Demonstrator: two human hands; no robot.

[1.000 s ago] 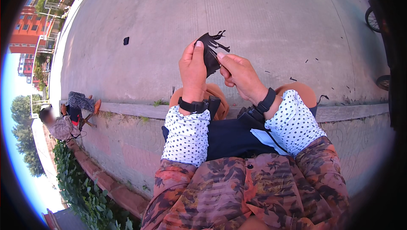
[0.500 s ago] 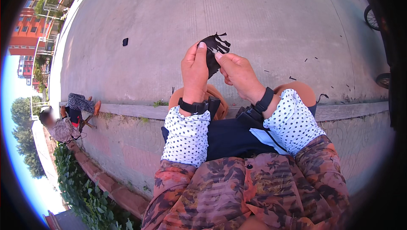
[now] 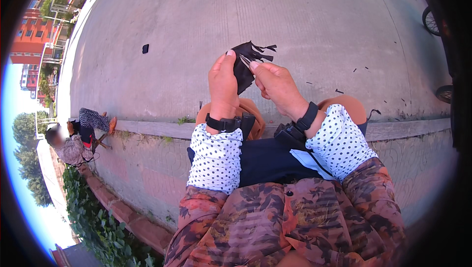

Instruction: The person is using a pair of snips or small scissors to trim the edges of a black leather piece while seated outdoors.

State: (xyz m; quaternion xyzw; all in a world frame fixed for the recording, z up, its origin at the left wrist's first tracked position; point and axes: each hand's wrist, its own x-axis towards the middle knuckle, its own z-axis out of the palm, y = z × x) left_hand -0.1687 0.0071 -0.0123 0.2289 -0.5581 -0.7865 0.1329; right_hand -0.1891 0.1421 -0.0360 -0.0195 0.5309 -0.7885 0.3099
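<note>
Up in front of my knees, a small piece of black fabric is pinched in my left hand, thumb on top and fingers behind it. Several narrow black strips stick out from its upper right edge. Closed around a small silvery tool is my right hand. Two thin pointed prongs of the tool show against the fabric, like tweezers or thread snips; the rest is hidden in the fingers. Both wrists wear black straps, below which are white dotted sleeve covers.
Short dark scraps lie on the concrete ground to the right. A small dark object lies at the left. Another person sits along the kerb. Wheels stand at the right edge; leafy plants grow lower left.
The black fabric has tilted, its strips now pointing more to the right, and more of the silvery prongs shows. My left hand has shifted slightly; my right hand stays nearly in place.
</note>
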